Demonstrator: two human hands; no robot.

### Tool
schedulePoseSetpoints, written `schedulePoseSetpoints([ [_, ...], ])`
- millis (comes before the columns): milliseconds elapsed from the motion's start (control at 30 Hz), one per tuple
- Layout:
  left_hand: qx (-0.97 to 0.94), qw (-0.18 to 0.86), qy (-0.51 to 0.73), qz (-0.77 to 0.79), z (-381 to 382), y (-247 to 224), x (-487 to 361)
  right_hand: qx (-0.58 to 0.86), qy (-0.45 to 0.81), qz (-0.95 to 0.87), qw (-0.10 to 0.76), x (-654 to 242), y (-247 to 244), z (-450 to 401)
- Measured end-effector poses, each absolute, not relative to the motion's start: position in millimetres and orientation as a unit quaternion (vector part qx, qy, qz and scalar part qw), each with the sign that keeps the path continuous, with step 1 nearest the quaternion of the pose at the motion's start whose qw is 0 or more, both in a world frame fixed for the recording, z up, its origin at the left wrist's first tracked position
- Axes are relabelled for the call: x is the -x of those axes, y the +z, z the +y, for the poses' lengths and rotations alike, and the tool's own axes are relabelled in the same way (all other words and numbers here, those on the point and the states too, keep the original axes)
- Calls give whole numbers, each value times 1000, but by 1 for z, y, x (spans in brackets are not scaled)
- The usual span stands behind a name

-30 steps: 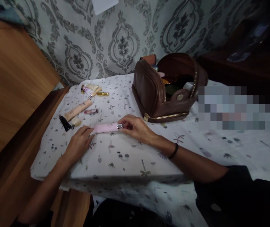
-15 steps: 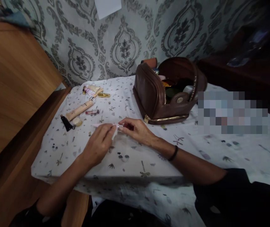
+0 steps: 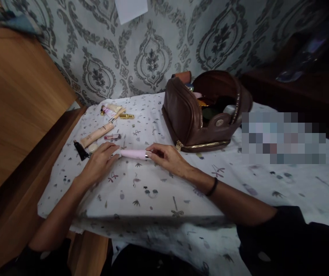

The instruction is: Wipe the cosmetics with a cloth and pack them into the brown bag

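A slim pink cosmetic tube (image 3: 132, 154) with a silver band near its right end lies level between my two hands, just over the patterned cloth. My right hand (image 3: 168, 158) pinches the banded end between thumb and fingers. At the other end, the thumb and fingers of my left hand (image 3: 102, 159) close around the tube's pale tip, which they partly cover. Close beyond my left hand are a round cream-coloured item (image 3: 93, 148), a black tasselled piece (image 3: 80, 149), a beige squeeze tube (image 3: 97, 134) and a small clear-and-red lip gloss tube (image 3: 112, 136).
An open brown cosmetic bag (image 3: 207, 132) stands at the back right, with several items inside. Further small tubes and a gold tube (image 3: 126, 116) lie at the back left. A wooden cabinet (image 3: 23, 107) borders the left side. A blurred-out patch covers something at right.
My left hand has slid left along the pink tube to its far end, uncovering the tube's body. The white bit seen under my left hand no longer shows there. My right hand has stayed put.
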State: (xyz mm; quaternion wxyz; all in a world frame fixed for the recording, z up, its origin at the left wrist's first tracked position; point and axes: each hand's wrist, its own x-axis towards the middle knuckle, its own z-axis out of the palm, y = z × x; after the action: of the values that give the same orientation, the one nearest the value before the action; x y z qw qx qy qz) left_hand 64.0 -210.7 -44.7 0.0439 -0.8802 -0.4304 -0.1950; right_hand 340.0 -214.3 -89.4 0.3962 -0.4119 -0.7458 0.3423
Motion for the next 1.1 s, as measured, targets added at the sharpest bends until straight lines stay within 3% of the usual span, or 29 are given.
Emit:
schedulePoseSetpoints([
  [233,874,4,-193,-446,-206,-41,-65,431,347,-727,407,-340,-99,-208],
  [467,881,145,-128,-431,-208,-47,-82,428,371,-711,417,-337,-93,-214],
  [600,902,172,-153,-364,-217,-57,-118,417,383,-706,426,-337,-92,-215],
  [833,920,84,-215,-317,-216,-63,-133,417,357,-727,411,-338,-95,-212],
  [1100,865,15,-210,-456,-183,-73,-76,459,313,-749,362,-340,-88,-214],
])
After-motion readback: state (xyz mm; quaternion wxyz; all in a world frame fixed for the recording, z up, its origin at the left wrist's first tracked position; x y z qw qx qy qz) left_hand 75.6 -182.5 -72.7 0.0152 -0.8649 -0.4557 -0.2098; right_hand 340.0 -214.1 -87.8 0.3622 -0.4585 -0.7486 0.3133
